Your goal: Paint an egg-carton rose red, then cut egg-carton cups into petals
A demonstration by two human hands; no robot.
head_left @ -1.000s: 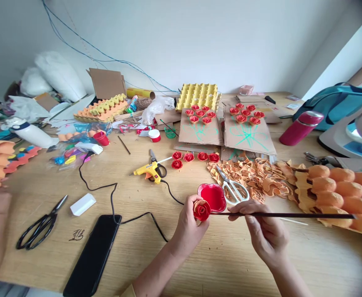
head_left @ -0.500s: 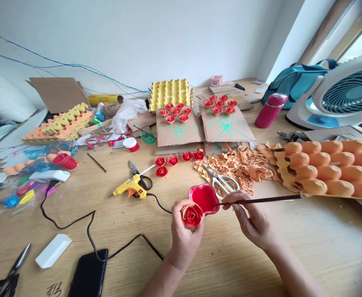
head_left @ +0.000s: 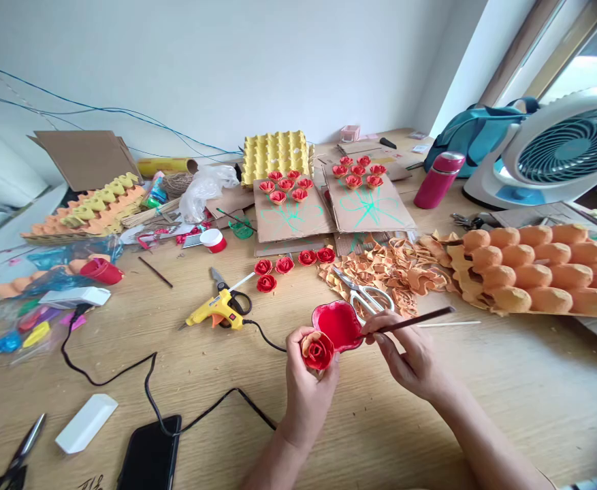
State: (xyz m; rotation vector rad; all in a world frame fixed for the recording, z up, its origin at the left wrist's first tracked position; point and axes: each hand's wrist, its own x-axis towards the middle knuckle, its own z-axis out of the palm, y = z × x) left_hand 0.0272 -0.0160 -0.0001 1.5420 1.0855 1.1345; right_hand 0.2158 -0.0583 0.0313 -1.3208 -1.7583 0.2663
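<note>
A red paper rose (head_left: 318,351), its outer petals partly bare orange, is gripped by my left hand (head_left: 305,388). Just behind it lies a shallow dish of red paint (head_left: 337,325). My right hand (head_left: 405,354) is closed around a thin dark paintbrush (head_left: 415,320). The brush's tip is at the dish's right edge; whether it touches the paint I cannot tell. White-handled scissors (head_left: 367,296) lie behind my right hand. Several finished red roses (head_left: 284,265) sit on the table beyond.
A yellow glue gun (head_left: 216,309) rests on black scissors, its cord running left of my hands. Orange carton scraps (head_left: 390,269) and an egg tray (head_left: 538,272) lie to the right. Cardboard panels (head_left: 293,221) with roses stand behind. A phone (head_left: 150,452) is front left.
My right hand has tilted the brush, so its back end points higher and farther away. The rose stays in my left hand. The camera view has shifted slightly.
</note>
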